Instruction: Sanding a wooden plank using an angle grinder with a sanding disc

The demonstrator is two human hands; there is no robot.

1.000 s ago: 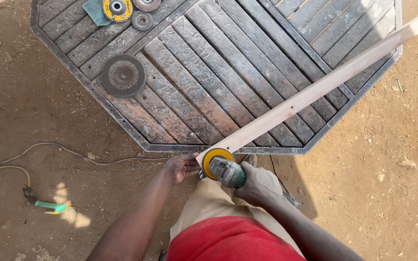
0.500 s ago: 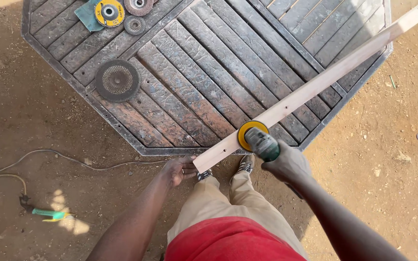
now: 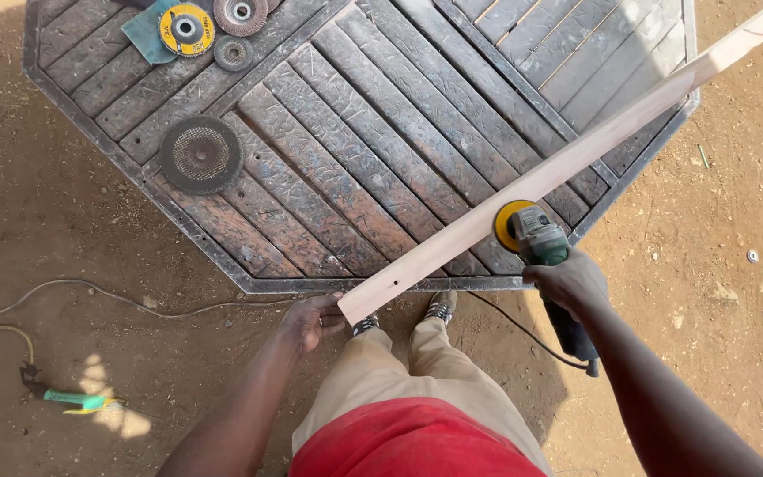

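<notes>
Rightward along the wooden strip (image 3: 567, 163) the grinder (image 3: 532, 234) is travelling, right hand (image 3: 571, 281) gripping it, left hand (image 3: 311, 320) clamping the near end; a loosening grip is risking kickback.

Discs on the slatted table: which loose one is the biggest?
The dark grey abrasive disc lying alone near the table's left edge. The yellow disc, the brownish disc and the small grey one, clustered at the top, are smaller.

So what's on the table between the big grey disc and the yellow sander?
Nothing: just bare slats of the table between disc and sander, in the head view.
</notes>
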